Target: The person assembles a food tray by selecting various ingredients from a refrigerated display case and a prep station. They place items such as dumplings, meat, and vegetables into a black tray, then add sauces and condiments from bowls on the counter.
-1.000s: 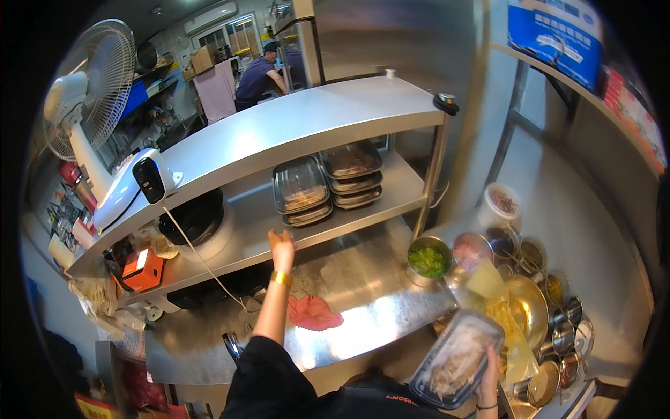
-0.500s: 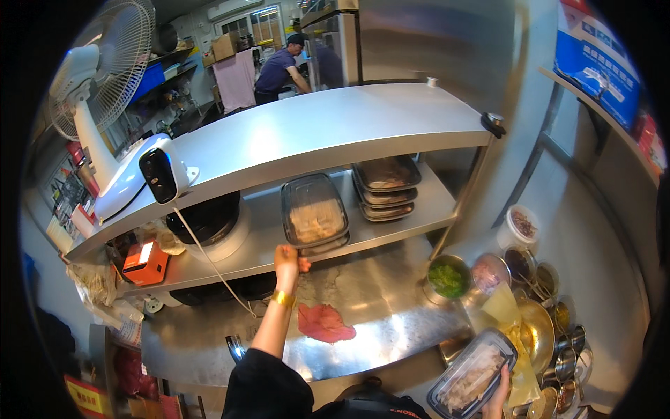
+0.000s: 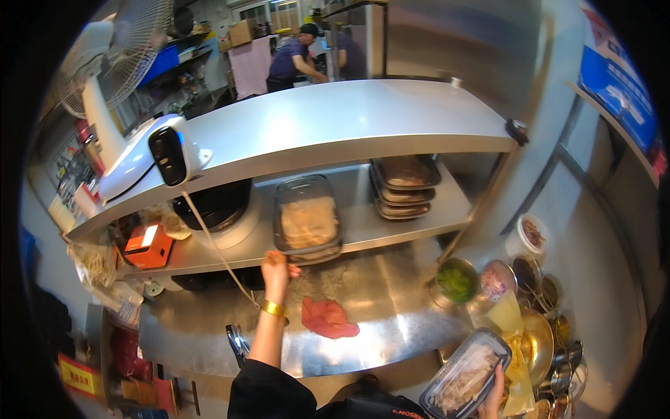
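Observation:
My left hand [image 3: 276,269], a gold band on its wrist, is closed at the near left corner of a black plastic food container [image 3: 306,220] on the middle shelf. Pale sliced food shows through that container's clear lid, and another container sits beneath it. Low on the right, my right hand [image 3: 494,394] grips a second lidded food container [image 3: 466,373], also holding pale food. A crumpled red cloth [image 3: 328,318] lies on the steel counter, to the right of my left forearm.
Stacked containers [image 3: 406,187] stand farther right on the shelf [image 3: 356,244]. Metal bowls, one with chopped greens [image 3: 457,281], crowd the right side. A slanting white cord [image 3: 222,248], a fan [image 3: 105,77] and an orange box [image 3: 148,246] are left. A person [image 3: 292,61] works behind.
The shelf container has shifted left along the shelf with my left hand at its corner. My right hand still holds the other container. The person behind has raised their forearms.

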